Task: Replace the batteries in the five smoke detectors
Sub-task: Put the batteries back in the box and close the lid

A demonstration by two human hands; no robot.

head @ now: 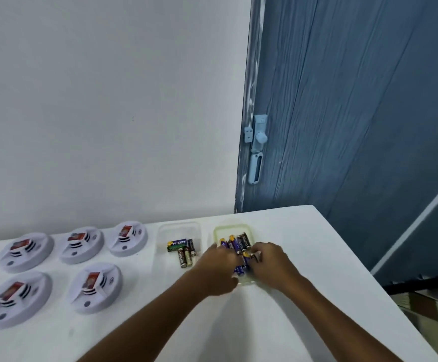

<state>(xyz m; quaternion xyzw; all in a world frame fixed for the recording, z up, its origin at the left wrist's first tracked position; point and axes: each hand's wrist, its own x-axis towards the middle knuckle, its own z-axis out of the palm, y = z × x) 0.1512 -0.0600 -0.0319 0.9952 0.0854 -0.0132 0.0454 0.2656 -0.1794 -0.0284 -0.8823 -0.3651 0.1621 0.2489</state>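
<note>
1. Layout: five smoke detectors (63, 267) lie in the lower left of the frame on a white table (304, 296), three in the far row and two in the near row. Each shows a red-labelled block on its upward face.
2. Trays: a clear tray (180, 227) at lower centre holds a few batteries (184, 250). Just to its right, a green-tinted tray (232, 228) holds a heap of purple and dark cells (234, 242).
3. Hands: both hands are in the green-tinted tray. The left hand (216, 267) has its fingers curled down among the cells. The right hand (270, 262) has its fingers bent over the heap. Motion blur prevents telling whether either hand pinches a cell.
4. Stage (judgement): cells are being picked; no detector is being handled.
5. Risk: two hands working in one shallow tray can knock cells over the rim, or push the light tray.
6. Risk: the two trays stand close together, so cells may be mixed between them.
7. Risk: the right table edge is near; a rolling cell may fall.
</note>
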